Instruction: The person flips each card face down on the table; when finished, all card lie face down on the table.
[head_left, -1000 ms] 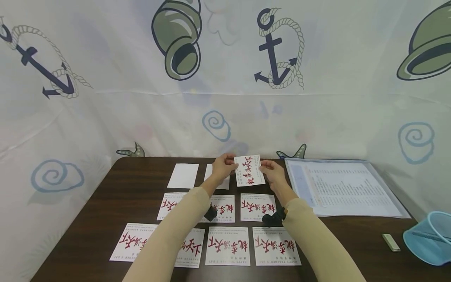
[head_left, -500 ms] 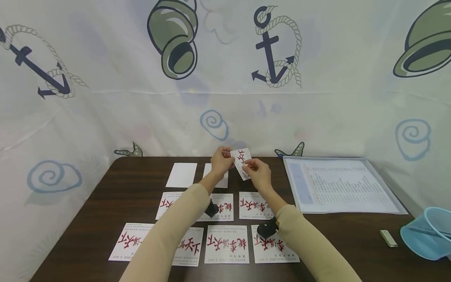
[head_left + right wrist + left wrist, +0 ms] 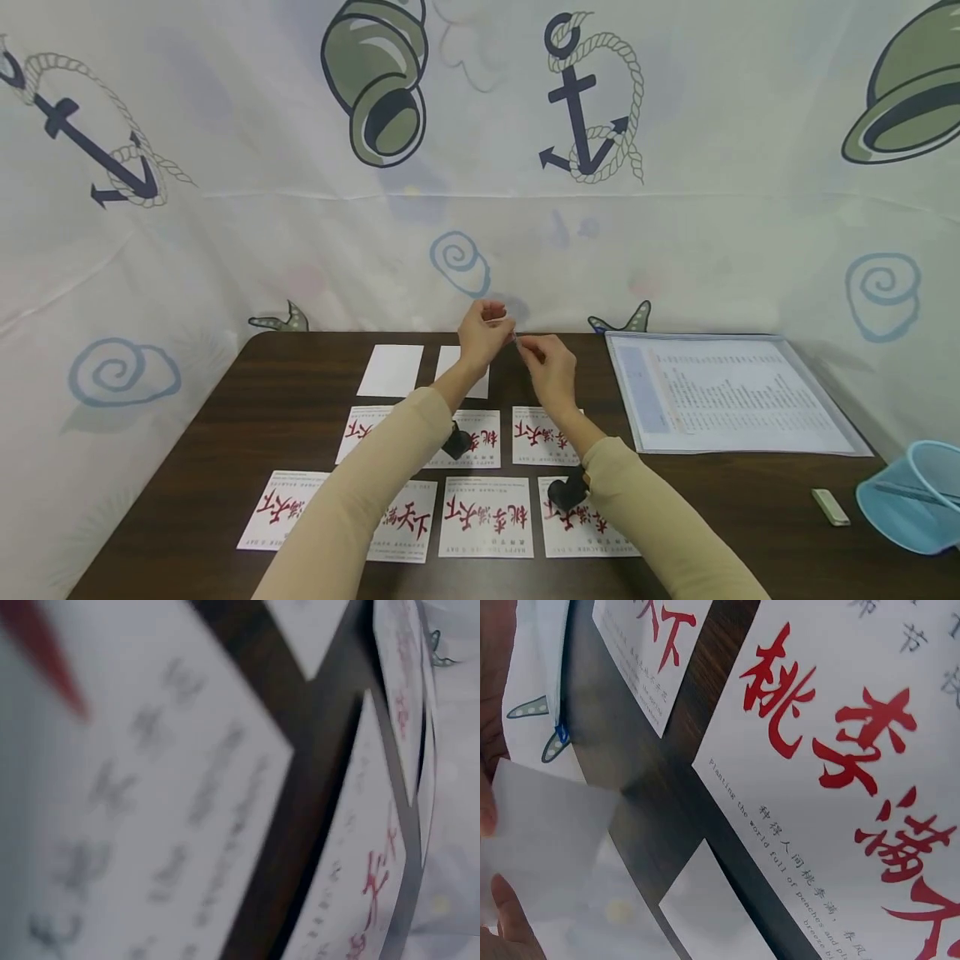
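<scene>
Above the back of the table, my left hand (image 3: 482, 336) and right hand (image 3: 551, 368) come close together, pinching one small card (image 3: 551, 817) between fingertips and thumbs. The head view has that card nearly edge-on, so its print barely shows. Its plain white side faces the left wrist camera, with fingers at its left edge. Just below my left hand lies a blank white card (image 3: 477, 388), partly covered by the hand and forearm. Another blank card (image 3: 390, 371) lies left of it. No hand is visible in the right wrist view, only blurred cards (image 3: 135, 772).
Printed cards with red characters lie in two rows nearer me, including a middle-row card (image 3: 543, 437) and a front-row card (image 3: 486, 517). My sleeves cover some. To the right are a printed sheet (image 3: 738, 396), a small pale-green block (image 3: 831, 507) and a blue cup (image 3: 903, 504).
The held card has turned from showing its red print to nearly edge-on. My right hand has moved left, closer to my left hand. The cards on the table stay put.
</scene>
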